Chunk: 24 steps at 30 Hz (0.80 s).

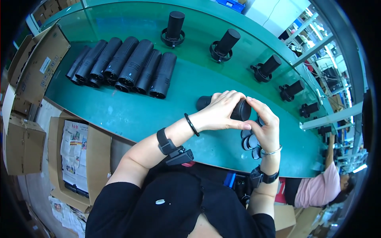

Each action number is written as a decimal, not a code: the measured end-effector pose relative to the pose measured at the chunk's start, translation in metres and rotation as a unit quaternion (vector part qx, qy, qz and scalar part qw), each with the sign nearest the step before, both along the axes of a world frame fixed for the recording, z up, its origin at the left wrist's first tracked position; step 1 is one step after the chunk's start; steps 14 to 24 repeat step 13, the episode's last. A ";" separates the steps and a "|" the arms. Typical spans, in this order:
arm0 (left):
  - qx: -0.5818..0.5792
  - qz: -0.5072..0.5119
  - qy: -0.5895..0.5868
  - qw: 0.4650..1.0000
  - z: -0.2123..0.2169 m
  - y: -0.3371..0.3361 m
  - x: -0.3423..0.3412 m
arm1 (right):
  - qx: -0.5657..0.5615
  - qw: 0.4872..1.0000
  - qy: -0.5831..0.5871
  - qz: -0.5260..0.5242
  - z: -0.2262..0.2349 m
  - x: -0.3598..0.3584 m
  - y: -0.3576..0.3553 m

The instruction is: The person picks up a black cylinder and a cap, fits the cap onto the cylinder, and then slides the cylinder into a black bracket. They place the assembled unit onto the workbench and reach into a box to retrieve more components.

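Over the green tabletop (198,137) I hold a black tube (203,103) lying sideways. My left hand (224,110) wraps round its middle, with a dark bracelet at the wrist. At its right end is a dark round end piece (241,110). My right hand (265,122) has thumb and fingers pinched on the rim of that end, its fingertips close to my left thumb. Just under my right hand lie several small round discs (251,142), partly hidden by it. Whether the end piece is separate from the tube I cannot tell.
Several black ribbed tubes (135,63) lie in a stacked row at the left. Along the far side, black cylinders stand in round holders (221,51). A cardboard box (101,158) with newspaper sits below the table's left edge. Another person (317,186) works at the right.
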<state>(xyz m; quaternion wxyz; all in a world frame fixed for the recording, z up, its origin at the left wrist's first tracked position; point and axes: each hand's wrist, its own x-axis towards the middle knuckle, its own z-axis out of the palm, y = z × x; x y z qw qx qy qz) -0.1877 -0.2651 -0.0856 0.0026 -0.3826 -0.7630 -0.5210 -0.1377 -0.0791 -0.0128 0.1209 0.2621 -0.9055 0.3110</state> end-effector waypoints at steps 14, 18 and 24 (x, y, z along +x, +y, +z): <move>0.028 0.015 0.003 1.000 -0.008 0.002 -0.002 | 0.100 0.992 -0.035 -0.062 0.012 0.010 -0.021; 0.028 0.015 0.003 1.000 -0.008 0.002 -0.002 | 0.100 0.992 -0.035 -0.062 0.012 0.010 -0.021; 0.028 0.015 0.003 1.000 -0.008 0.002 -0.002 | 0.100 0.992 -0.035 -0.062 0.012 0.010 -0.021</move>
